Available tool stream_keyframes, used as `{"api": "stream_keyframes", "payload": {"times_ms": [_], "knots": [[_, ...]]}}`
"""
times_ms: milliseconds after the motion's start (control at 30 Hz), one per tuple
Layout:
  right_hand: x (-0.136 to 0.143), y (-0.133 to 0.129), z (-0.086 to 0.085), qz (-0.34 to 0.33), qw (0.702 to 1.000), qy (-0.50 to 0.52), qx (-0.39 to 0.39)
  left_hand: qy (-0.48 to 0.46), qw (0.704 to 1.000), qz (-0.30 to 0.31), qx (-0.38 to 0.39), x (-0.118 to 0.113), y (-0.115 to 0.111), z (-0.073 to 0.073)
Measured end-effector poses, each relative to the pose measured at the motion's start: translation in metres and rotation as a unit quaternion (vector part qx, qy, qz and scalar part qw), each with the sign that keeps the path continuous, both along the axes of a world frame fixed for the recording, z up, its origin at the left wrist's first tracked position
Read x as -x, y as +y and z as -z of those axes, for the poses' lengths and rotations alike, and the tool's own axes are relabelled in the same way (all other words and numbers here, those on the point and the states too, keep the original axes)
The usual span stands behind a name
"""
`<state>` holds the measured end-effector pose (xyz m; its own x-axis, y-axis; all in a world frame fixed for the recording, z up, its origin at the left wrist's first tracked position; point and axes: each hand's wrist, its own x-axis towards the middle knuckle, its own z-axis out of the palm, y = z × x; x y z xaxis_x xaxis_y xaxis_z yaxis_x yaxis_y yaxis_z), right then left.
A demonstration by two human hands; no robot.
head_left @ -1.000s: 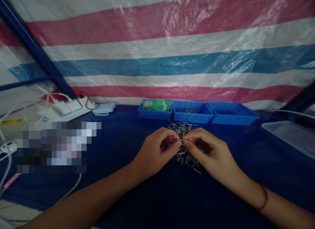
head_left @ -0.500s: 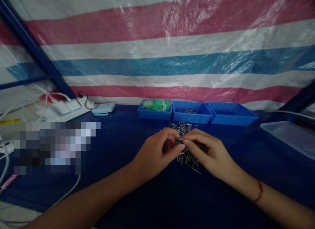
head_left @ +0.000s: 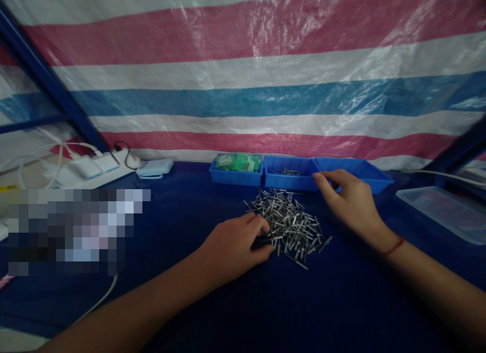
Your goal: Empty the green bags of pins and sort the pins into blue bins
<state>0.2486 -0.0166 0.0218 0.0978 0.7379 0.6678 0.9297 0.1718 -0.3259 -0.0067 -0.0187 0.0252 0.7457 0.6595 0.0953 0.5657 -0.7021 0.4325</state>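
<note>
Silvery pins (head_left: 292, 224) lie right at the left hand (head_left: 235, 247), thumb and finger parted; whether the right hand (head_left: 351, 201) holds one, I cannot tell.

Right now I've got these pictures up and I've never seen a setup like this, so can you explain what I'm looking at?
There's no machine, just a person's two bare hands, seen by one camera worn on the head. On the blue table lies a pile of thin metal pins. The left hand is at the pile's left edge, thumb and fingers apart, nothing visible between them. The right hand is by the right bin; I can't tell whether it holds anything. The middle bin has some pins in it, and the left bin holds green and pale things.
</note>
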Motion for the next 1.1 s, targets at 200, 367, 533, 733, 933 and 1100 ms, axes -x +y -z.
{"api": "stream_keyframes", "payload": {"times_ms": [200,367,533,733,933,1100], "knots": [[0.016,-0.013,0.0,-0.062,0.997,0.019,0.028,0.027,0.999,0.013,-0.031,0.0,0.004,-0.001],[0.03,-0.022,-0.001,-0.115,0.99,0.049,0.059,0.025,0.999,0.02,-0.034,0.001,0.005,-0.002],[0.041,-0.028,-0.002,-0.155,0.984,0.057,0.069,0.028,0.998,-0.011,-0.049,0.001,0.009,-0.003],[0.047,-0.031,0.0,-0.182,0.979,0.041,0.088,0.047,0.997,-0.042,-0.038,0.007,0.013,0.0],[0.05,-0.033,0.002,-0.191,0.977,0.033,0.093,0.043,0.999,-0.015,-0.011,0.009,0.019,-0.004],[0.052,-0.034,0.002,-0.196,0.975,0.022,0.101,0.057,0.998,-0.022,-0.028,0.008,0.018,-0.007]]}}
